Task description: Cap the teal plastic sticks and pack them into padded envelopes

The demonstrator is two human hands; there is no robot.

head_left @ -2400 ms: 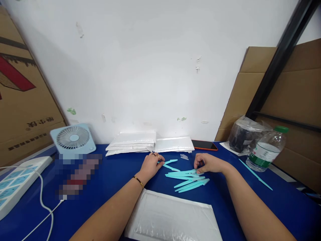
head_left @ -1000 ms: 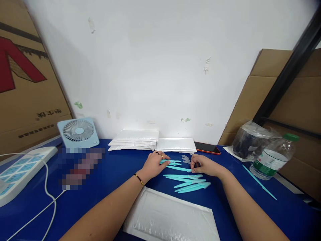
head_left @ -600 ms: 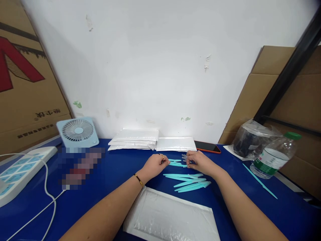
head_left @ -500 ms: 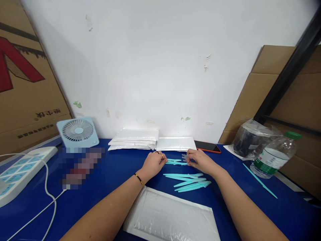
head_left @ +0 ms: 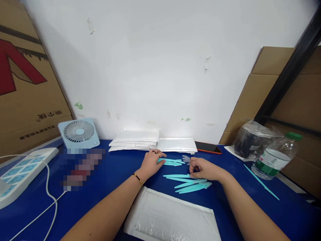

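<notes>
My left hand (head_left: 151, 163) lies at the left end of the far bunch of slim turquoise eyebrow razors (head_left: 174, 162), thumb and index finger apart, touching them. Nearer to me, a second bunch of turquoise eyebrow razors (head_left: 193, 186) is loosely fanned on the blue table. My right hand (head_left: 204, 168) is curled over this bunch's upper edge, thumb and index finger closed at one razor (head_left: 175, 176). Translucent pieces (head_left: 186, 158) show beside its knuckles. In front of me lies a silvery-white padded mailer (head_left: 173, 216).
White padded mailers (head_left: 135, 137) are stacked against the wall, beside a phone (head_left: 208, 147). Left stand a blue fan (head_left: 79, 132) and a power strip (head_left: 27, 170) with cables. Right are a bottle (head_left: 276, 157), a bagged dark cup (head_left: 250, 142) and one separate razor (head_left: 261, 181).
My right hand has moved from the far bunch toward me to the nearer one. My left thumb and index finger have spread apart, and the far razors sit slightly further left.
</notes>
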